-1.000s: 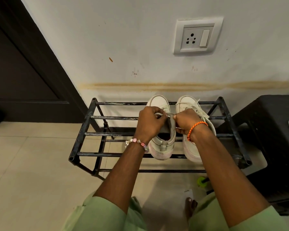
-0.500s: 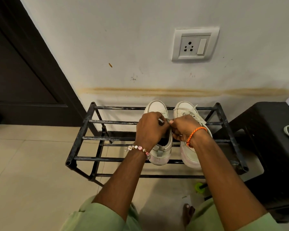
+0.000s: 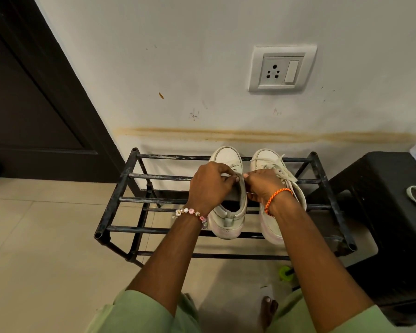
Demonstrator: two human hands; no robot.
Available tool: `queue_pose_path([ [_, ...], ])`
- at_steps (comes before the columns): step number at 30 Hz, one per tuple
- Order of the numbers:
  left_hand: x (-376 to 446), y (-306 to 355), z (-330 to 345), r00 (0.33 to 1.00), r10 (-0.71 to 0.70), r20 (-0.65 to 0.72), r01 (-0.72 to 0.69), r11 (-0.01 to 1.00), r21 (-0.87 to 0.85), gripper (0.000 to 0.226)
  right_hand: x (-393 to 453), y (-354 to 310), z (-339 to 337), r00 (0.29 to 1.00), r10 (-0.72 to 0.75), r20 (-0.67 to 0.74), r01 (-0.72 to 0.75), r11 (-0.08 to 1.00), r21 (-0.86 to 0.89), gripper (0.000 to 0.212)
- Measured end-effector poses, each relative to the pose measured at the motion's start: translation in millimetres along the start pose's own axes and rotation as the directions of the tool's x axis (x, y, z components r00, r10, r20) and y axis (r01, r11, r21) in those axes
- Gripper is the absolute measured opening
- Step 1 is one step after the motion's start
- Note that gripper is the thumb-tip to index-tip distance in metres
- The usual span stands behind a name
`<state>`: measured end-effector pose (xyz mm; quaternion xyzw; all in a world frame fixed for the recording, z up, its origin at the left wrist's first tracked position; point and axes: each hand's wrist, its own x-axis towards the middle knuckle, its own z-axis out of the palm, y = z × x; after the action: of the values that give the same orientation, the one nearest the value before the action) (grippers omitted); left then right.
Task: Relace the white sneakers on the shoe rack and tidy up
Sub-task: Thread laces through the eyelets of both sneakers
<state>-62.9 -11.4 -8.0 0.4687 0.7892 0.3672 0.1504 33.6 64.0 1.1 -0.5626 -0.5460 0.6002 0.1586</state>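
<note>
A: What is seen nearest?

B: Green sleeves and two bare forearms are seen reaching away, over a tiled floor. A small green object [image 3: 285, 273] lies on the floor near the right.

A: And the hands?

B: The left hand [image 3: 210, 186], with a beaded bracelet at the wrist, and the right hand [image 3: 262, 187], with an orange thread band, are brought close together over the left sneaker [image 3: 226, 221]. A pale lace [image 3: 233, 175] is pinched by curled fingers of the left hand; the right hand is curled too, seemingly on the same lace, though its grip is partly hidden.

A: Where are the shoes?

B: Both are set side by side on the top bars of a black metal rack [image 3: 120, 200], toes toward the far wall. The right sneaker [image 3: 277, 175] is already laced.

A: How should the step be done well?

B: The lace is best kept flat, both ends evened, and each eyelet threaded without the shoe being tipped between the bars.

A: Farther off?

B: A stained wall and a socket [image 3: 282, 68] are seen; a black stool [image 3: 380, 227] stands right.
</note>
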Motion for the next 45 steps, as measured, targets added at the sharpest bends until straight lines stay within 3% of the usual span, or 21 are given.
queue_pose_path([
  [3, 4.1, -5.2, -1.5, 0.998, 0.058, 0.007, -0.058, 0.998, 0.005, 0.019, -4.7, -0.1, 3.6, 0.986, -0.136, -0.096, 0.112, 0.967, -0.228, 0.014],
  [5, 6.1, -9.2, -5.9, 0.999, 0.01, 0.038, -0.012, 0.999, 0.039, 0.034, -15.5, -4.3, 0.8, 0.954, -0.261, -0.147, 0.2, 0.919, -0.339, 0.009],
  [9, 8.1, -18.6, -11.7, 0.982, -0.132, 0.134, 0.126, 0.991, 0.052, 0.069, -29.7, -16.8, -8.6, 0.832, -0.51, -0.219, 0.414, 0.833, -0.366, 0.011],
  [11, 7.3, -18.7, -12.0, 0.975, -0.17, 0.14, 0.16, 0.984, 0.083, 0.077, -36.1, -27.6, -10.4, 0.818, -0.521, -0.245, 0.475, 0.851, -0.224, 0.017],
  [13, 6.8, -18.5, -11.6, 0.976, -0.181, 0.119, 0.167, 0.978, 0.123, 0.082, -46.6, -43.1, -14.0, 0.853, -0.477, -0.214, 0.501, 0.862, 0.073, 0.026],
  [16, 5.8, -18.3, -11.0, 0.976, -0.192, 0.105, 0.177, 0.975, 0.136, 0.083, -57.9, -63.0, -23.6, 0.89, -0.445, -0.097, 0.416, 0.707, 0.572, 0.029],
  [18, 5.6, -19.2, -9.8, 0.975, -0.195, 0.106, 0.181, 0.974, 0.133, 0.082, -57.9, -67.9, -29.4, 0.897, -0.436, -0.073, 0.36, 0.624, 0.693, 0.031],
  [19, 5.6, -19.4, -9.5, 0.976, -0.193, 0.103, 0.179, 0.975, 0.132, 0.081, -54.6, -65.2, -29.3, 0.899, -0.428, -0.097, 0.382, 0.657, 0.65, 0.032],
  [20, 5.8, -19.1, -9.2, 0.976, -0.192, 0.102, 0.178, 0.975, 0.131, 0.08, -49.7, -58.8, -27.6, 0.886, -0.438, -0.15, 0.453, 0.755, 0.474, 0.031],
  [21, 6.0, -18.9, -8.8, 0.976, -0.193, 0.101, 0.179, 0.975, 0.13, 0.08, -40.5, -47.9, -24.9, 0.856, -0.48, -0.189, 0.509, 0.846, 0.158, 0.026],
  [23, 6.8, -19.0, -8.3, 0.977, -0.192, 0.097, 0.18, 0.976, 0.122, 0.079, -24.3, -23.3, -18.3, 0.845, -0.526, -0.1, 0.443, 0.792, -0.42, 0.013],
  [25, 7.4, -19.3, -8.3, 0.978, -0.192, 0.087, 0.182, 0.977, 0.109, 0.078, -18.9, -6.5, -12.8, 0.912, -0.41, 0.035, 0.343, 0.711, -0.614, 0.021],
  [29, 8.5, -19.1, -8.7, 0.976, -0.196, 0.094, 0.188, 0.978, 0.085, 0.078, -18.6, -8.0, -12.2, 0.921, -0.386, 0.05, 0.325, 0.693, -0.644, 0.022],
  [36, 8.1, -18.6, -8.3, 0.972, -0.214, 0.1, 0.205, 0.974, 0.092, 0.082, -12.8, -5.3, -20.4, 0.939, -0.343, -0.008, 0.279, 0.778, -0.563, 0.015],
  [40, 9.1, -19.6, -8.8, 0.968, -0.228, 0.103, 0.219, 0.971, 0.097, 0.081, -16.5, -15.1, -22.9, 0.905, -0.424, -0.031, 0.4, 0.873, -0.279, 0.014],
  [45, 10.1, -18.1, -9.0, 0.962, -0.244, 0.121, 0.23, 0.966, 0.118, 0.081, -31.8, -33.0, -34.7, 0.847, -0.532, 0.006, 0.532, 0.847, 0.024, 0.024],
])
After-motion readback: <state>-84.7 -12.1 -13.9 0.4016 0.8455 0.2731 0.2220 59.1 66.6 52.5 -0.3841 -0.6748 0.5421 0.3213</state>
